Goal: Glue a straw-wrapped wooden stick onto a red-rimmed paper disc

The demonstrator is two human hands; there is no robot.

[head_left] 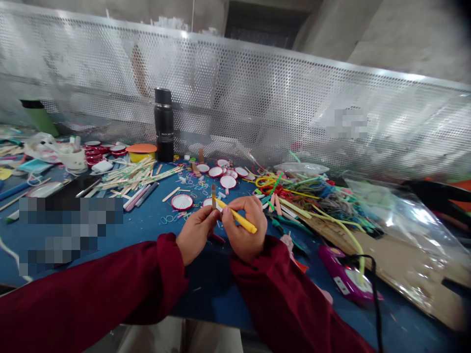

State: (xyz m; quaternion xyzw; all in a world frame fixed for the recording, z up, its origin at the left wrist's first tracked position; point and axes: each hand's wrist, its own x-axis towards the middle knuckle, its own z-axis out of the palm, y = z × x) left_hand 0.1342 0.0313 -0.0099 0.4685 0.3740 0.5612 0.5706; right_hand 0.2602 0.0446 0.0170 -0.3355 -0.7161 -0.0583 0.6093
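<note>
My left hand is closed, pinching a small brown wooden craft stick that stands upright above the fingertips. In my right hand is a yellow marker, held like a pen. Its front end points left, close beside the stick; I cannot tell whether the two touch. Round white discs with red rims lie just beyond my hands, among them one disc to the left and another disc behind. A dark red piece shows partly below my fingers, its kind unclear.
At the back stands a black bottle before a perforated metal screen. Wooden sticks and markers lie left. To the right are tangled pipe cleaners and yarn, cardboard and a purple device with a black cable.
</note>
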